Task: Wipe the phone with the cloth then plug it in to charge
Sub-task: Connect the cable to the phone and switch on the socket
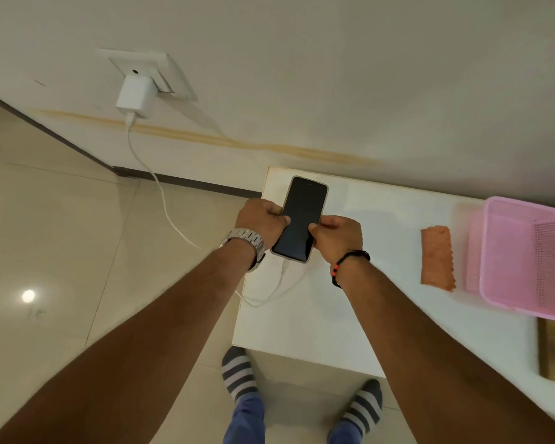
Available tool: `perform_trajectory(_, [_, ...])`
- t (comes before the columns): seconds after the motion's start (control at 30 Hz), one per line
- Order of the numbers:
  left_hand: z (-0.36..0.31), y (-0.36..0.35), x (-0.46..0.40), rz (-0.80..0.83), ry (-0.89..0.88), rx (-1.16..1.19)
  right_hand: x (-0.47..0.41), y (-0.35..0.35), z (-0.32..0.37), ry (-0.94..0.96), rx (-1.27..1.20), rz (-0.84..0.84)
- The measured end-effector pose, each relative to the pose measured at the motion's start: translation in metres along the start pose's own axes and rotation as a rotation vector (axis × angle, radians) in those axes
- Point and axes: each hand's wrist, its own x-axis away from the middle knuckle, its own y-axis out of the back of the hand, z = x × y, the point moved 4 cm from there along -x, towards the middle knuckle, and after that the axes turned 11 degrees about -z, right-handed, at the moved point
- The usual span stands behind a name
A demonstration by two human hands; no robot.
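Observation:
A black-screened phone (301,216) in a pale case is over the left end of the white table (381,315), screen up and dark. My left hand (261,221) grips its left edge and my right hand (337,237) grips its right edge. A white cable (160,193) is plugged into the phone's near end, loops over the table edge and runs up to a white charger (132,96) in the wall socket (148,67). The orange cloth (437,257) lies flat on the table, to the right of my right hand.
A pink plastic basket (525,257) stands at the table's right end, just beyond the cloth. The table sits against a white wall with a tan stripe. Beige floor tiles spread to the left. My feet in striped socks stand at the table's near edge.

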Motion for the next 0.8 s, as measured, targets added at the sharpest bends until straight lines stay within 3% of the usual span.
perform_trajectory(0.8, [0.026,-0.013,-0.035,-0.136,0.070,-0.088,-0.027,-0.037,0.002,0.121,0.254,-0.196])
